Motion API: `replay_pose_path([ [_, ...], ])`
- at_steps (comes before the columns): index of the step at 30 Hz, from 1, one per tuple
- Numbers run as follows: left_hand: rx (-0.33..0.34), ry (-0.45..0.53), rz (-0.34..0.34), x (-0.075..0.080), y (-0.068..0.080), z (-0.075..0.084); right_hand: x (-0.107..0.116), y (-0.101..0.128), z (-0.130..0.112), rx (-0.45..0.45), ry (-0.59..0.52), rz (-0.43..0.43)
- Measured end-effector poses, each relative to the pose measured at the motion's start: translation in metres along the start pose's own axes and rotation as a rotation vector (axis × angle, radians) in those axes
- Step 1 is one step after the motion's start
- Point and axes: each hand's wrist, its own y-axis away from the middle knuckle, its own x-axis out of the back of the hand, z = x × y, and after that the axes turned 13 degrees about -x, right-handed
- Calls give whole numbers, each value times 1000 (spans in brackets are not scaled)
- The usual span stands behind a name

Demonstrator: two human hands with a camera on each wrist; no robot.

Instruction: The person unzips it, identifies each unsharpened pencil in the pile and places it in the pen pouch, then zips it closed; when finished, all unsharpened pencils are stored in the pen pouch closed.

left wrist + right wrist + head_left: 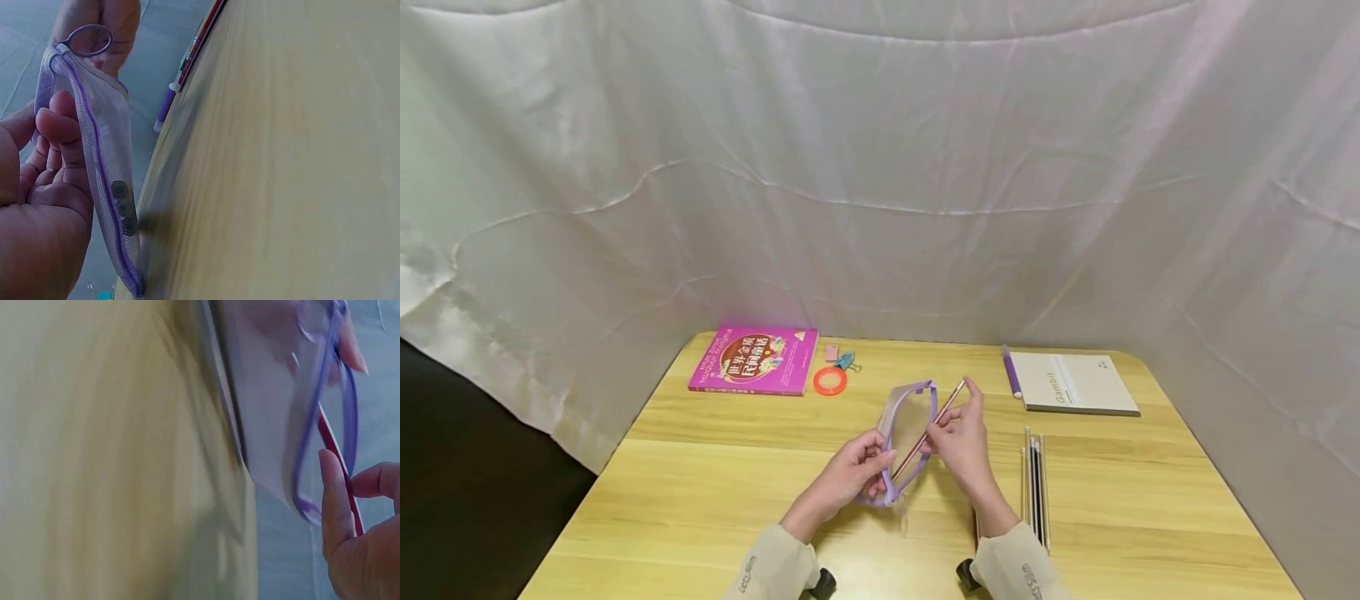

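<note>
My left hand [850, 468] grips the near edge of a see-through mesh zip pouch [912, 415] with purple trim, its mouth held apart. In the left wrist view, the fingers curl inside the rim of the pouch [111, 137], and dark patches show through the mesh. Between thumb and fingers, my right hand [961, 442] pinches a dark red pencil [953, 395]. The pencil slants down, its lower end within the pouch mouth and its upper end by a raised fingertip. From the right wrist, the red pencil [331, 440] runs into the opening.
Several pencils [1036, 483] lie beside my right forearm. Farther back are a notebook [1078, 379] and a purple pen [1011, 372]. At the back left lie a pink book [756, 362], an orange tape ring [818, 382], a teal binder clip [845, 360] and a small pink block [831, 352].
</note>
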Motion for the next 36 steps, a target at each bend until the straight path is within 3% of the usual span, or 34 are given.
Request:
replay_pose_path([
  [6, -2, 5, 10, -2, -2, 2, -13, 13, -5, -49, 40, -66],
  [14, 0, -5, -13, -4, -4, 2, -21, 8, 9, -57, 98, -112],
  [31, -1, 18, -20, -7, -4, 1, -13, 12, 7, -98, 321, -67],
  [36, 6, 2, -9, -6, -3, 2, -11, 14, 5, -95, 306, -91],
])
